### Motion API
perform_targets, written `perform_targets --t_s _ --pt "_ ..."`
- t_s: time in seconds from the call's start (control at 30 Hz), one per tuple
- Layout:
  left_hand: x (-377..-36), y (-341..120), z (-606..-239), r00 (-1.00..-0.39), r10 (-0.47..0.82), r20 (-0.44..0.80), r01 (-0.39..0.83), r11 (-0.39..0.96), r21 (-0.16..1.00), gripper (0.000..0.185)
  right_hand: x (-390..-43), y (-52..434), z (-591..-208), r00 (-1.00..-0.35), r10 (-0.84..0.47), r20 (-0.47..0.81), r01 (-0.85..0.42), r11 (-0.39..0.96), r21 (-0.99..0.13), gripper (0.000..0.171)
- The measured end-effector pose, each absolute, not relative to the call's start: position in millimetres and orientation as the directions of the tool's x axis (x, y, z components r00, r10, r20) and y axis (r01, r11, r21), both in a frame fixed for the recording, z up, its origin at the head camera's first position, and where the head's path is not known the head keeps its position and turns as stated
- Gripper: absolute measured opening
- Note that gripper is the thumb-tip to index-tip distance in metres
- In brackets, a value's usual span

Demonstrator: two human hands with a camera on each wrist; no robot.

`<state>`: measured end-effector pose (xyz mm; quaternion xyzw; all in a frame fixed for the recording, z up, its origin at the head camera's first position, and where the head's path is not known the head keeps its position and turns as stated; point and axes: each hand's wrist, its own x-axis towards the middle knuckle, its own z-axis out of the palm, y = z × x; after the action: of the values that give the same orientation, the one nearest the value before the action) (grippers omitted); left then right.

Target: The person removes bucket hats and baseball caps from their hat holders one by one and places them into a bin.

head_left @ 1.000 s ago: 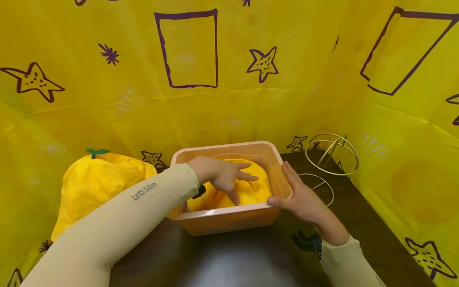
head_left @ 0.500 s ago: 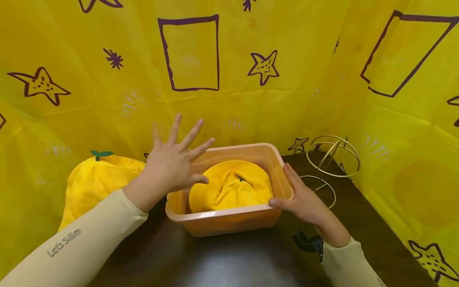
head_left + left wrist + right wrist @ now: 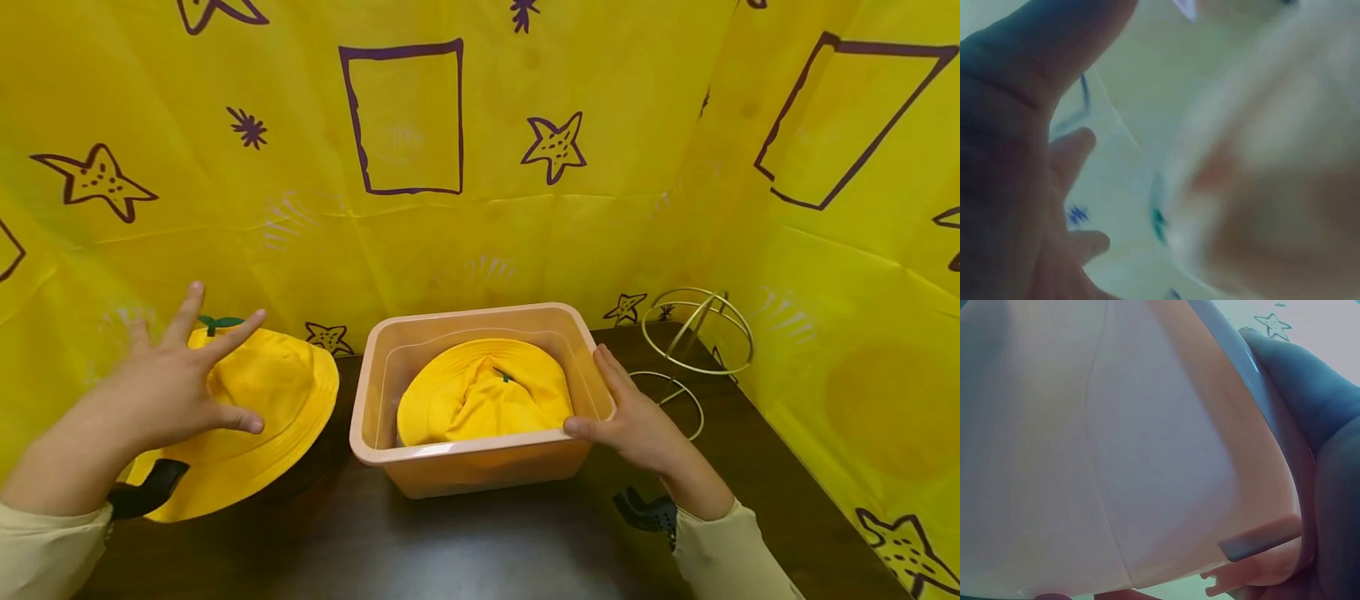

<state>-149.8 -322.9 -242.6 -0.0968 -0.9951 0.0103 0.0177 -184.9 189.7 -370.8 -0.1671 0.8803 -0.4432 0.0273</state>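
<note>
A pale orange plastic bin (image 3: 465, 454) stands on the table in the head view, with a yellow hat (image 3: 487, 400) lying crumpled inside it. My right hand (image 3: 637, 421) grips the bin's right front corner, thumb over the rim; the right wrist view shows the bin wall (image 3: 1160, 456) beside that hand. To the left is a second yellow hat (image 3: 277, 392), brim down, topped with a green sprout (image 3: 221, 323). My left hand (image 3: 180, 383) is spread in front of this hat, overlapping it in the head view. The left wrist view shows that hat blurred and close to the fingers.
Two gold wire stands are at the right: a taller one (image 3: 701, 367) near the corner and a lower ring (image 3: 693, 400) behind my right hand. A yellow printed sheet (image 3: 420, 250) hangs around the back and sides of the dark table (image 3: 480, 550).
My left hand has lifted out of the bin, leaving the hat there, and swung left to the other hat with fingers spread. The right hand keeps its place on the bin.
</note>
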Motion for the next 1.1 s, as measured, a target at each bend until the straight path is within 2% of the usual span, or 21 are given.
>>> perform_targets --t_s 0.13,0.23,0.53,0.77,1.1 --pt "-151 -348 -254 -0.975 0.221 0.006 0.221 0.975 0.027 0.128 -184 190 -371 -0.943 -0.318 0.101 -0.271 0.551 -0.789 0.115" --pt "-152 -359 -262 -0.969 0.247 0.03 0.248 0.968 0.029 0.12 -184 189 -371 -0.943 -0.317 0.102 -0.271 0.552 -0.789 0.115" --pt "-152 -364 -270 -0.942 0.232 0.24 0.235 0.972 -0.02 0.071 -184 188 -369 -0.943 -0.317 0.103 -0.272 0.557 -0.785 0.114" --pt "-160 -362 -266 -0.877 0.256 0.406 0.255 0.965 -0.057 0.038 -183 189 -368 -0.947 -0.308 0.094 -0.258 0.552 -0.793 0.114" --pt "-171 -373 -252 -0.882 0.182 0.434 0.218 0.975 0.033 0.018 -183 189 -369 -0.946 -0.309 0.096 -0.258 0.542 -0.799 0.114"
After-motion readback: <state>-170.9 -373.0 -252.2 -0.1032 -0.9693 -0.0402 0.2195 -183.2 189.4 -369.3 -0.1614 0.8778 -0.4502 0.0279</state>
